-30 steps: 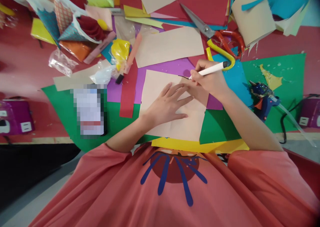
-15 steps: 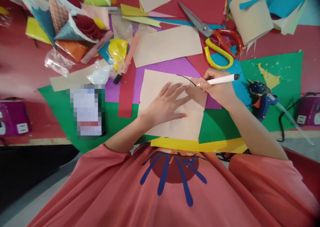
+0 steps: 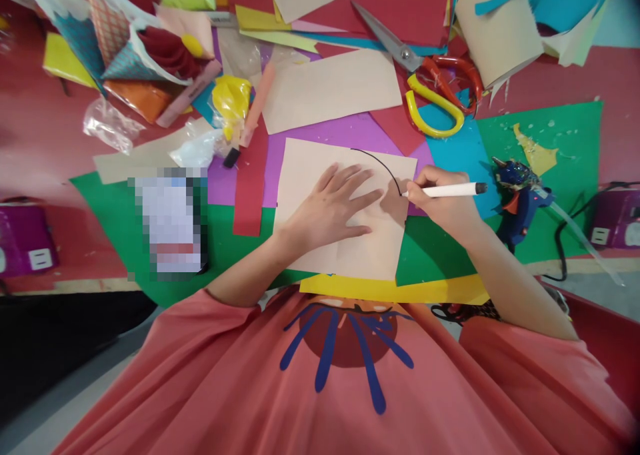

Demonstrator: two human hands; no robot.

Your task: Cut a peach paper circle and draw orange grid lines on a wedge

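Note:
A pale beige square sheet of paper (image 3: pixel 305 175) lies in front of me on green and purple sheets. My left hand (image 3: pixel 333 208) rests flat on it with the fingers spread. A white marker (image 3: pixel 447 190) with a black end is pinched in my right hand (image 3: pixel 445 205), at the sheet's right side. The marker's tip touches the paper at the lower end of a curved black line (image 3: pixel 383 163). That line bends from the sheet's top edge down toward its right edge.
Large scissors (image 3: pixel 407 58) with red and yellow handles lie beyond the sheet. To the right is a blue glue gun (image 3: pixel 523 208) with a glue stick in it. A blurred-out phone (image 3: pixel 173 225) lies left, near a red strip (image 3: pixel 249 195). Clay packets (image 3: pixel 233 98) sit behind.
My right hand has moved down along the sheet's right side with the marker, and the black curve has grown longer. My left hand has stayed in place on the paper.

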